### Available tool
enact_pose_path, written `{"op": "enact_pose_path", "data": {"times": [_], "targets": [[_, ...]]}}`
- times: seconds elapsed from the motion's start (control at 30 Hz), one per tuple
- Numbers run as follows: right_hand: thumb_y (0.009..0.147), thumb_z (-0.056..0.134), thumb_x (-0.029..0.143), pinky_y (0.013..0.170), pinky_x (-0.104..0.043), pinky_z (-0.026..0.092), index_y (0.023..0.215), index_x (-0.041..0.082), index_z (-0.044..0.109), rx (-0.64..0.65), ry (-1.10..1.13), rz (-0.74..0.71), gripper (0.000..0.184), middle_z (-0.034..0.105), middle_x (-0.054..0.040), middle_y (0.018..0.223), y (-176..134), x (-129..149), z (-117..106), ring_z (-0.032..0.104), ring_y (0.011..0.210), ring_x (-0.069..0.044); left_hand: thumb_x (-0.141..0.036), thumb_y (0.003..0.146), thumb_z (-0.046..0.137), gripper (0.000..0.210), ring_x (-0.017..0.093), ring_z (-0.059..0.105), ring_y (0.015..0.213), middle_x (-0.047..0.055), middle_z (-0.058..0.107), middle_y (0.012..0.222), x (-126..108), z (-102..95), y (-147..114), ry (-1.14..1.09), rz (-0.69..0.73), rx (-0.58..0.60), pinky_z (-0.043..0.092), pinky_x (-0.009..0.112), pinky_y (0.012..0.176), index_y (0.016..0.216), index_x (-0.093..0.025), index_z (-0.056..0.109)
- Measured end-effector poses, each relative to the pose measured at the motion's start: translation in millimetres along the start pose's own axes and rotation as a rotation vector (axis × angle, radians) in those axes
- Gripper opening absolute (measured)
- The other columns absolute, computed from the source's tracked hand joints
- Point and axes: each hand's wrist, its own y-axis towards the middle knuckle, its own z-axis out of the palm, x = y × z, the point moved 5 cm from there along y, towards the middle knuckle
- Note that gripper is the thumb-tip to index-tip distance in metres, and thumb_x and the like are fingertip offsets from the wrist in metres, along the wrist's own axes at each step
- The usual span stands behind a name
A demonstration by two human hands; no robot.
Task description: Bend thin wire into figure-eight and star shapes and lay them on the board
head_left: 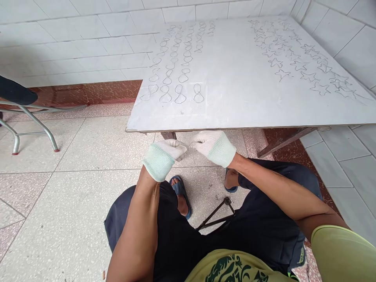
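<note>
My left hand (pixel 173 150), in a white glove with a pale green cuff, is closed in a pinch just below the table's front edge. My right hand (pixel 210 145), gloved alike, pinches close beside it, fingertips nearly meeting. Between them shows a faint bit of thin wire, mostly hidden by the fingers. On the white table (pixel 235 105) beyond lie bent-wire figure eights in columns at the left; the nearest figure eight (pixel 199 93) lies a little apart. Several wire stars, among them one star (pixel 282 74), are spread over the right side.
White tiled walls (pixel 126 43) border the table behind and at the right. A metal-legged stool (pixel 35 121) stands at far left. A dark table leg (pixel 282 143) slants under the right side. Between my feet stands a dark metal folding frame (pixel 217 215) on the speckled floor.
</note>
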Motion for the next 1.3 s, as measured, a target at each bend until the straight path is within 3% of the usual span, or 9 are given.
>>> {"op": "enact_pose_path", "data": {"times": [0.17, 0.3, 0.5, 0.73, 0.93, 1.07, 1.3], "targets": [[0.096, 0.065, 0.016, 0.079, -0.024, 0.053, 0.079, 0.018, 0.080, 0.034, 0.264, 0.239, 0.022, 0.080, 0.0007, 0.080, 5, -6, 5, 0.073, 0.079, -0.013, -0.034, 0.069, 0.064, 0.021, 0.013, 0.045, 0.050, 0.001, 0.055, 0.050, -12, -0.7, -2, 0.064, 0.022, 0.047, 0.039, 0.027, 0.052, 0.054, -0.020, 0.062], [0.096, 0.071, 0.024, 0.073, -0.023, 0.055, 0.076, 0.018, 0.079, 0.089, 0.407, 0.304, 0.022, 0.078, 0.0001, 0.074, 5, -4, 5, 0.072, 0.070, -0.012, -0.033, 0.068, 0.065, 0.020, 0.013, 0.045, 0.050, 0.000, 0.054, 0.049, -15, -4.2, -5, 0.067, 0.016, 0.049, 0.037, 0.027, 0.051, 0.053, -0.021, 0.059], [0.092, 0.073, 0.024, 0.063, -0.022, 0.046, 0.057, 0.020, 0.066, 0.052, 0.216, 0.311, 0.036, 0.073, 0.0022, 0.063, 2, 1, -2, 0.067, 0.065, -0.012, -0.035, 0.072, 0.067, 0.017, 0.014, 0.043, 0.051, -0.001, 0.057, 0.053, -19, -4.0, -14, 0.211, 0.045, -0.087, 0.029, 0.027, 0.048, 0.064, -0.020, 0.069], [0.092, 0.072, 0.025, 0.057, -0.023, 0.041, 0.055, 0.020, 0.062, 0.033, 0.155, 0.331, 0.039, 0.069, 0.0023, 0.058, 3, -2, -1, 0.060, 0.058, -0.010, -0.034, 0.079, 0.067, 0.026, 0.012, 0.037, 0.048, -0.003, 0.046, 0.048, -18, 5.2, -15, 0.195, 0.147, -0.136, 0.021, 0.028, 0.047, 0.058, -0.022, 0.057], [0.100, 0.067, 0.022, 0.065, -0.021, 0.054, 0.070, 0.018, 0.073, 0.113, 0.423, 0.420, 0.031, 0.078, -0.0014, 0.071, 6, -4, 7, 0.071, 0.066, -0.012, -0.041, 0.068, 0.073, 0.029, 0.013, 0.049, 0.049, -0.001, 0.054, 0.049, -14, -0.6, -5, 0.039, -0.021, -0.100, 0.036, 0.026, 0.048, 0.054, -0.022, 0.055], [0.097, 0.067, 0.014, 0.068, -0.021, 0.057, 0.066, 0.019, 0.074, 0.134, 0.404, 0.368, 0.032, 0.079, -0.0009, 0.072, 3, 4, 9, 0.073, 0.069, -0.013, -0.045, 0.066, 0.077, 0.033, 0.013, 0.054, 0.052, -0.001, 0.054, 0.050, -11, -3.0, -2, -0.197, 0.030, -0.006, 0.046, 0.027, 0.054, 0.057, -0.022, 0.056], [0.095, 0.065, 0.009, 0.065, -0.021, 0.059, 0.066, 0.017, 0.071, 0.075, 0.530, 0.452, 0.030, 0.077, -0.0011, 0.066, -5, 4, 13, 0.072, 0.062, -0.012, -0.057, 0.068, 0.081, 0.043, 0.016, 0.058, 0.053, 0.002, 0.064, 0.058, 1, -8.1, 4, -0.251, 0.026, 0.001, 0.050, 0.031, 0.054, 0.078, -0.016, 0.070]]}}
